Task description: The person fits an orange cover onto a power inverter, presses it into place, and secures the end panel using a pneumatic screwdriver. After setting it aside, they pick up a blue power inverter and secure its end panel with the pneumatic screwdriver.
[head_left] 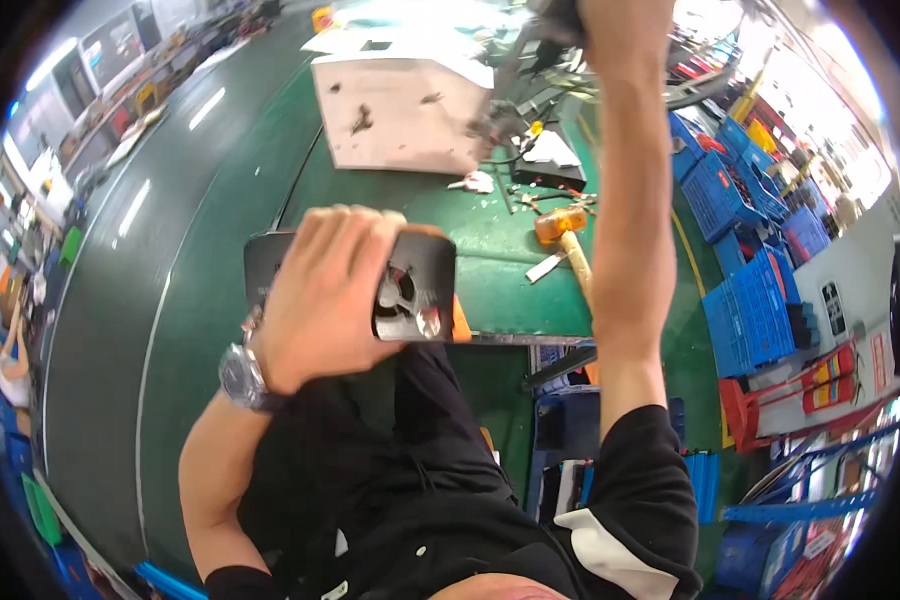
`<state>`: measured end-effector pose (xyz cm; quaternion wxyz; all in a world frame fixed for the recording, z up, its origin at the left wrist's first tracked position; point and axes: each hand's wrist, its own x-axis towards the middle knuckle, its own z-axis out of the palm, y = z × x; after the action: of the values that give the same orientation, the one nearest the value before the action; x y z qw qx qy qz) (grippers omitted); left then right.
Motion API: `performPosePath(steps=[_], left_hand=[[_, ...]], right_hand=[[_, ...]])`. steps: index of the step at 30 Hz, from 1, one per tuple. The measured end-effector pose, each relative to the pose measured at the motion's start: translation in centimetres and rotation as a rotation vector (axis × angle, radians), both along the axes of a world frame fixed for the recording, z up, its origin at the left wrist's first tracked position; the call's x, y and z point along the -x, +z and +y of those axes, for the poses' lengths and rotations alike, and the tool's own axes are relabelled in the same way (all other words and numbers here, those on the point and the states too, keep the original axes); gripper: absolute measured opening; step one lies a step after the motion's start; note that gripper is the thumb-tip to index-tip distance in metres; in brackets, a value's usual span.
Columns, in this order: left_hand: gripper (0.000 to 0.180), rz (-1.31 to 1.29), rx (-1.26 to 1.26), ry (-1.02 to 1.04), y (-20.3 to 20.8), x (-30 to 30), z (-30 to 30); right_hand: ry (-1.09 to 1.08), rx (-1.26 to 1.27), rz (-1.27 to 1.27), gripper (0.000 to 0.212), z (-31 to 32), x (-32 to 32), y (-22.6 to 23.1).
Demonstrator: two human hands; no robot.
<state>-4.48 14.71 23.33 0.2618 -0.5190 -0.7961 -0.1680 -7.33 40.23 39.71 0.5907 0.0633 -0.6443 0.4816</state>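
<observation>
My left hand [330, 285] is closed over a flat black metal casing [438, 265] with rounded corners, held at the near edge of the green workbench [510, 290]. A round opening in the casing, right of my fingers, shows spokes like a fan's or a hub's. An orange piece [460, 318] peeks out at its right edge. My right arm stretches far forward, and my right hand [625, 25] is cut off by the top edge. Beside it is a dark, blurred object [555, 25]; its kind and whether my fingers hold it are hidden.
A stained white box [400, 115] stands on the bench beyond my left hand. An orange-headed mallet [562, 226], a black box [550, 172] and loose small parts lie to its right. Blue crates [750, 315] line the right side. Another person [10, 365] is at far left.
</observation>
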Motion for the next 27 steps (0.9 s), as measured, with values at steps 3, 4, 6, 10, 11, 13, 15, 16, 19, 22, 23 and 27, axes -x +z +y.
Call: performPosePath(steps=[3, 4, 6, 10, 11, 13, 15, 16, 19, 22, 23, 27], left_hand=[[0.056, 0.096, 0.034, 0.017, -6.4, -5.7, -2.9], [0.051, 0.210, 0.053, 0.090, -10.0, -7.4, -5.2], [0.039, 0.369, 0.054, 0.121, -16.8, -10.0, -8.2], [0.027, 0.465, -0.064, 0.118, -23.7, -12.1, -9.6], [0.032, 0.443, -0.056, 0.099, -24.0, -11.9, -9.6], [0.037, 0.421, -0.024, 0.094, -24.2, -11.7, -10.2], [0.036, 0.416, -0.021, 0.121, -24.6, -11.3, -11.3], [0.037, 0.427, -0.049, 0.111, -25.2, -10.9, -11.3], [0.038, 0.313, -0.039, 0.237, -25.3, -10.3, -13.3], [0.060, 0.118, -0.040, 0.416, -23.1, -11.7, -12.6], [0.069, 0.017, -0.107, 0.537, -22.6, -12.5, -11.9], [0.086, -0.527, -0.572, 0.636, -21.4, -17.0, -9.5]], right_hand=[[-0.443, -0.471, 0.279, 0.041, 9.4, 7.8, -2.8], [-0.356, -0.457, 0.275, 0.041, 5.8, 9.1, -5.0], [-0.368, -0.410, -0.384, 0.061, 0.2, 7.1, -8.5], [-0.133, -0.713, -0.282, 0.055, -4.0, 8.6, -18.5], [-0.019, -0.835, -0.302, 0.057, -4.7, 8.8, -21.4], [0.516, -1.033, -0.463, 0.052, -9.3, 9.0, -24.1], [0.756, -1.224, -0.590, 0.047, -13.4, 10.2, -26.9], [0.744, -1.285, -0.563, 0.044, -14.0, 11.4, -29.6], [0.646, -1.356, -0.769, 0.049, -14.4, 13.0, -30.1], [0.576, -1.231, -1.044, 0.060, -12.8, 13.2, -29.1], [0.569, -1.124, -1.078, 0.063, -12.1, 13.0, -28.9], [0.546, -1.059, -1.054, 0.064, -11.9, 14.5, -30.0]])
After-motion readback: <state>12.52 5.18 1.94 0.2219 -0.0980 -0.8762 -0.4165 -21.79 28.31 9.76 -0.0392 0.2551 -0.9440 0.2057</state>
